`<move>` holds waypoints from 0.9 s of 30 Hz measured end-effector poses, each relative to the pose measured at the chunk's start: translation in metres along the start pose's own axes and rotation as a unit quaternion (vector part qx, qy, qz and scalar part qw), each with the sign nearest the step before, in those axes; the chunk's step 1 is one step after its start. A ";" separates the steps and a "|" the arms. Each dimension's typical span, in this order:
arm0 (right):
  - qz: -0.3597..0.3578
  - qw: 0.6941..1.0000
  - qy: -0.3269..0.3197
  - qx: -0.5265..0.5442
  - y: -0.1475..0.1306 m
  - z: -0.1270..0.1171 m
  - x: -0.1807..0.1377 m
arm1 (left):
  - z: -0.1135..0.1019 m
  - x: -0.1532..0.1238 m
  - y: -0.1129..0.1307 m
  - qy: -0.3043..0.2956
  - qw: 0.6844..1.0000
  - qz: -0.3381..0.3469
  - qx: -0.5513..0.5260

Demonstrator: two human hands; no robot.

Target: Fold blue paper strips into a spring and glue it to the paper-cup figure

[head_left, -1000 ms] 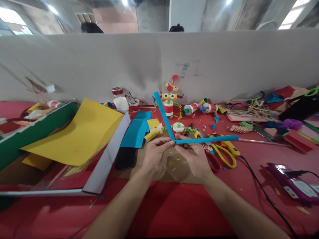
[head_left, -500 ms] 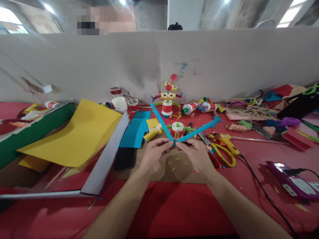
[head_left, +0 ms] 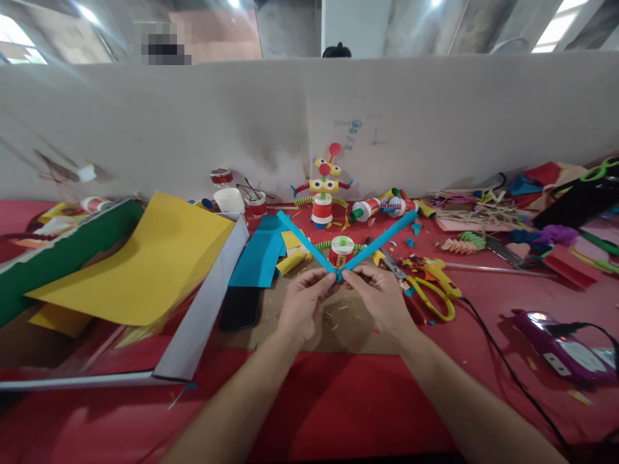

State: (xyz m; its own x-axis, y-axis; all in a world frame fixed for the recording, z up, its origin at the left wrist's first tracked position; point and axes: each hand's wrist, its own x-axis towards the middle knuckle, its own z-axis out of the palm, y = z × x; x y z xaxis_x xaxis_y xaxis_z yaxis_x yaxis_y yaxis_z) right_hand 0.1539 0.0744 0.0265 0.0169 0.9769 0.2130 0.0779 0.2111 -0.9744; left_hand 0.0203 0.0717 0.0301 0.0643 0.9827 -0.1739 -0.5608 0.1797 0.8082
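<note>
Red cloth covers the desk [head_left: 338, 412], and a grey wall stands behind it. Both hands meet over a brown board [head_left: 348, 332]. The left hand [head_left: 302, 306] and the right hand [head_left: 382, 299] each pinch, fingers closed, the low point of a blue paper strip [head_left: 309, 248] bent into a V. Its two arms rise up and apart. Just behind the V stands a small cup toy [head_left: 342, 250]. Yellow scissors [head_left: 430, 293] lie near the right hand, and a big yellow sheet [head_left: 145, 264] lies to the left.
</note>
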 end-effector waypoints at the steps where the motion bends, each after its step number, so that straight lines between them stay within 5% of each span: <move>1: -0.017 1.000 -0.005 -0.020 -0.001 -0.002 0.001 | -0.001 0.000 0.001 -0.007 1.000 -0.002 0.012; 6: 0.014 1.000 -0.013 0.023 -0.002 -0.001 0.001 | -0.005 0.002 0.001 -0.013 0.996 0.029 0.085; 18: 0.047 0.993 0.005 0.108 0.009 0.015 -0.005 | 0.003 -0.004 -0.010 0.040 0.995 0.015 -0.095; 27: 0.005 0.999 0.025 0.025 0.008 0.008 -0.004 | 0.002 -0.004 -0.008 0.046 0.997 0.055 0.021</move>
State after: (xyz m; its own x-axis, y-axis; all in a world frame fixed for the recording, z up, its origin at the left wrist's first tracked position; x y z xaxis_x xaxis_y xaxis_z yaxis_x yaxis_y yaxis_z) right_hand 0.1460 0.0723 0.0174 0.0679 0.9765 0.2045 0.0267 0.2031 -0.9788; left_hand 0.0262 0.0669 0.0260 -0.0717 0.9886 -0.1326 -0.5259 0.0755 0.8472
